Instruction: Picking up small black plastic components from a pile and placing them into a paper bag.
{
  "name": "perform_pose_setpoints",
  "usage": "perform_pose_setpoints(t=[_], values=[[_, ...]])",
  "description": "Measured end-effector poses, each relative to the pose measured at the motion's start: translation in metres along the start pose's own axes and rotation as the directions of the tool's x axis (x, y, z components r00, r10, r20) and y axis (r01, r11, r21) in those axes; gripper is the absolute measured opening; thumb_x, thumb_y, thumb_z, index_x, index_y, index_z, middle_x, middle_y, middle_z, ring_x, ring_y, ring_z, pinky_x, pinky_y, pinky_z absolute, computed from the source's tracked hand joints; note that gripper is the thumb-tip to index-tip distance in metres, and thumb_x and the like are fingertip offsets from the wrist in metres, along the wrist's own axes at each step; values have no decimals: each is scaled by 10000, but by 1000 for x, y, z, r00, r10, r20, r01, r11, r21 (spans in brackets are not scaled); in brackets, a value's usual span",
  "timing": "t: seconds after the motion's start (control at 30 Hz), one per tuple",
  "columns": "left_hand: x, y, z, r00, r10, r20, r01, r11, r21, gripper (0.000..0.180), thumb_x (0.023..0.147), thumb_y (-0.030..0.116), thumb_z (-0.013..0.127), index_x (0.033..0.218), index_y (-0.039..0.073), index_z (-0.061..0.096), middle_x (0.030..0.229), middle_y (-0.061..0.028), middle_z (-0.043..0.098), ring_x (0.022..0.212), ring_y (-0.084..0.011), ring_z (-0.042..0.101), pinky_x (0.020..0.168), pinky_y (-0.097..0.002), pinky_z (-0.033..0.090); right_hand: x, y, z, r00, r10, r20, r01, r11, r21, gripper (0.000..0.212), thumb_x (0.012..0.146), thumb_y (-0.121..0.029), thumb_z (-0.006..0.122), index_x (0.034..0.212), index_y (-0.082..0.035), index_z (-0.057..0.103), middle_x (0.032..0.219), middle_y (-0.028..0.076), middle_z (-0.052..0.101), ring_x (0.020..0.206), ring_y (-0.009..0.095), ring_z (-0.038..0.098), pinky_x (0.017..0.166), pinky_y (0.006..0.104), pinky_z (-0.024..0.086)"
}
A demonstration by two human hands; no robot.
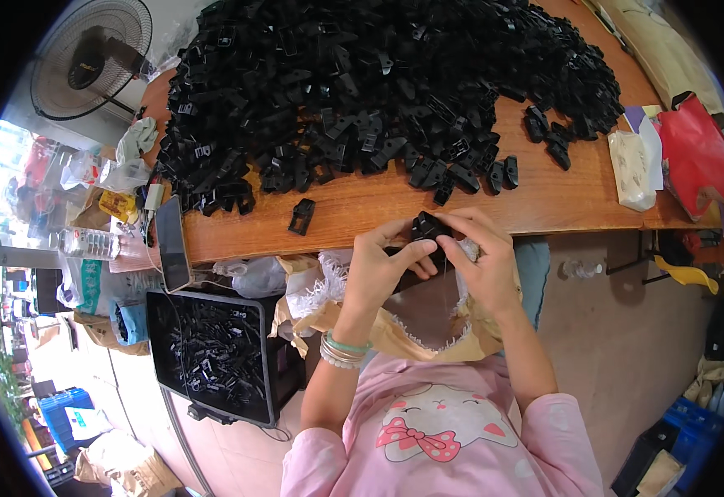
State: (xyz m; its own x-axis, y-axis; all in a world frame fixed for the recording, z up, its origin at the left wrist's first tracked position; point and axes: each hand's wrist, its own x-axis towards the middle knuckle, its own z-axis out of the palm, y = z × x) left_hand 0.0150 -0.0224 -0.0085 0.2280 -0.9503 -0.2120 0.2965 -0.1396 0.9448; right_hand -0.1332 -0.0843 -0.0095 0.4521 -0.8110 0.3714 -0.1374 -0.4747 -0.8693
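Just past the table's near edge, in front of my chest, a small black plastic part (428, 226) is pinched between both hands. My left hand (385, 258) grips it with thumb and fingers from the left. From the right, my right hand (483, 248) closes on the same part, thumb against it. Another dark bit shows beneath my left fingers, too shaded to make out. A single black plastic part (301, 216) lies on the wooden table (362, 205), left of my hands. Beyond it spreads a large heap of similar black parts (362, 91).
Below the table at left, a black bin (269, 356) holds many small black pieces. A phone (173, 243) leans at the table's left edge, near a plastic bottle (89, 243). At right are a white packet (632, 170) and a red bag (697, 157). A fan (89, 62) stands far left.
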Motion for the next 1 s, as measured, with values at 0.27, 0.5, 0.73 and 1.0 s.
perform_pose_setpoints(t=[0.27,0.5,0.73,1.0], values=[[-11,5,2,996,25,-90,-4,975,222,263,846,106,670,1055,-50,637,660,-72,646,519,-78,584,450,-205,431,-6,-3,-1,994,-103,31,106,984,-143,275,757,23,669,1032,27,646,990,115,622,836,223,594,737,297,484],[-28,14,16,950,310,-15,-269,846,460,287,860,42,616,1137,-31,598,652,-61,636,504,-47,524,477,-199,401,-13,1,2,995,79,64,-90,979,181,347,789,9,637,1135,-9,622,1033,117,634,819,230,586,790,308,467],[-28,-17,24,899,432,-72,-342,796,499,263,866,12,604,1127,-16,587,750,-84,657,526,-72,550,509,-215,437,-23,3,8,985,167,-32,-163,982,100,331,784,27,643,1112,16,611,951,127,642,815,222,599,787,311,465],[-13,-12,-25,658,752,-49,-306,326,895,258,776,65,693,1009,4,602,900,-123,609,879,-299,601,707,-371,480,-15,12,-11,994,37,107,-33,999,-38,217,781,1,657,995,25,630,912,126,623,825,265,590,752,324,460]])
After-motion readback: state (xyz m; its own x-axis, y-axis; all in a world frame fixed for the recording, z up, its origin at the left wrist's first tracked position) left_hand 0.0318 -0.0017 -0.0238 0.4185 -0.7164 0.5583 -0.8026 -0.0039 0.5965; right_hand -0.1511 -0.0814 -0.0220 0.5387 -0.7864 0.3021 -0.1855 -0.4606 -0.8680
